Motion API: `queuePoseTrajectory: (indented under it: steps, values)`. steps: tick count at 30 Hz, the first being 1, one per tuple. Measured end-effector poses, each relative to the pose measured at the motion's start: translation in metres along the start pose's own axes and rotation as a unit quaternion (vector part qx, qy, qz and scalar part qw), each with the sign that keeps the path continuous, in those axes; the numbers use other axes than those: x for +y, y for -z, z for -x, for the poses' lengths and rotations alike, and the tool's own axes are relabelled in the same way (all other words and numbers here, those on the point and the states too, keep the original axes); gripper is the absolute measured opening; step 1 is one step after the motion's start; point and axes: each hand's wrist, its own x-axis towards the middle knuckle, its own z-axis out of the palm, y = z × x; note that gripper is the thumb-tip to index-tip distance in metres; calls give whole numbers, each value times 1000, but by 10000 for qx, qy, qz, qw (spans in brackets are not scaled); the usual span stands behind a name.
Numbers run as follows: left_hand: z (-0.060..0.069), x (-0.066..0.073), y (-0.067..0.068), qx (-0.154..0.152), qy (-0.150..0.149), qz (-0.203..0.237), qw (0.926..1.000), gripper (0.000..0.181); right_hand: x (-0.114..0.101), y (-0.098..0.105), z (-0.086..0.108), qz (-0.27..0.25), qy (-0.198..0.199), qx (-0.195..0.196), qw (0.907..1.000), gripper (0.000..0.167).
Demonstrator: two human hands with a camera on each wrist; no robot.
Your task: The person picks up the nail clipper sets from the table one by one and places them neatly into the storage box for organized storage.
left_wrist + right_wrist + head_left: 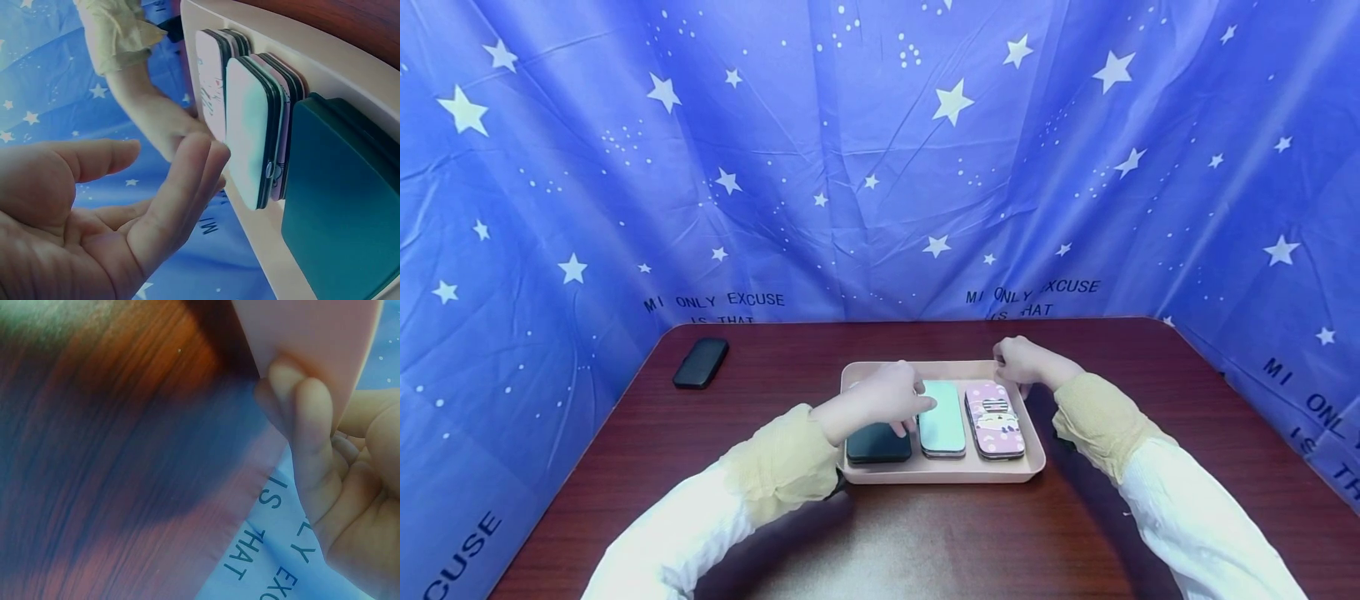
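Observation:
A beige tray (940, 477) holds several flat cases with rounded corners. From left to right in the head view lie a dark green case (878, 444), a mint green case (942, 417) and a pink patterned case (995, 421). In the left wrist view, other cases show under the mint and pink ones. My left hand (883, 396) hovers over the tray, by the dark green and mint cases. Its thumb and fingers are apart in the left wrist view, with nothing between them. My right hand (1026, 364) grips the tray's far right corner, fingers curled under the rim (312, 337).
A black case (702, 363) lies on the dark red wooden table (625, 467), towards its far left edge. Behind the table hangs a blue curtain (865, 167) with white stars and lettering.

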Motion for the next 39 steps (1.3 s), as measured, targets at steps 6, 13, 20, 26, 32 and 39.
queuePoseTrajectory:
  steps: [6, 13, 20, 26, 32, 39]
  values:
    - [10, -1, 5, 510, -263, -184, 9982, 43, 0, 0, 0, 24, 39, -36, 10000, 5]
    - [24, -8, 9, 1240, -1262, -797, 9810, 38, 1, -1, -1, 9, 16, -52, 10000, 5]
    - [35, -12, 6, 1921, -2074, -778, 9561, 36, 2, -1, -4, 64, -44, -65, 9999, 5]
    - [41, -16, 5, 2240, -2514, -1176, 9342, 46, 1, -1, -3, 76, -34, -65, 9999, 7]
    - [40, -28, 8, 2861, -2906, -1678, 8975, 55, -1, 0, 0, 74, 8, -34, 10000, 6]
    - [33, -47, 16, 3387, -3183, -2401, 8523, 61, 0, 0, 0, 72, 2, -51, 10000, 4]
